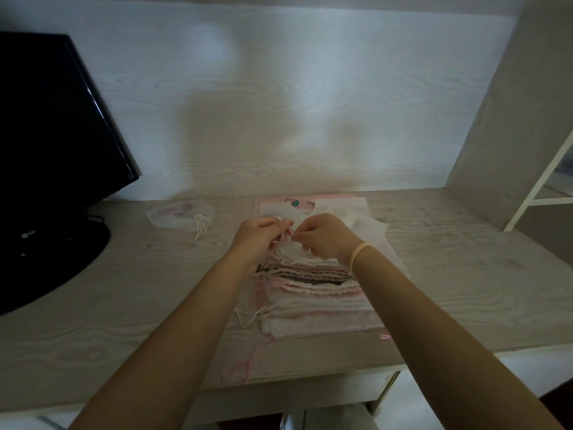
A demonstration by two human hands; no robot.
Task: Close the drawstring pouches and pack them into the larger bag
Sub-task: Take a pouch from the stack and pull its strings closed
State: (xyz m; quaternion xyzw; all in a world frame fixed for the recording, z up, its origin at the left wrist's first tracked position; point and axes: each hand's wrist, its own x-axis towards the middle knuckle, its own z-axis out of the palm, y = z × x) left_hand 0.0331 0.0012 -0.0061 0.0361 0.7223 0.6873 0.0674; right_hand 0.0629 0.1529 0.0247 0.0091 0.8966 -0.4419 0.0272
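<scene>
Both hands met over the stack (pixel 313 293): left hand (pixel 259 238) and right hand (pixel 325 240) pinched the pouch's (pixel 290 252) cords between them

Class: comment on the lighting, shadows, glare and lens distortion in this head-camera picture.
Head view: dim overall, the light patchy on the back wall; soft shadows of the arms fall there; a thin glare streak runs down the monitor edge; wide-angle bending curves the desk edge; the left hand and right hand look slightly soft.
</scene>
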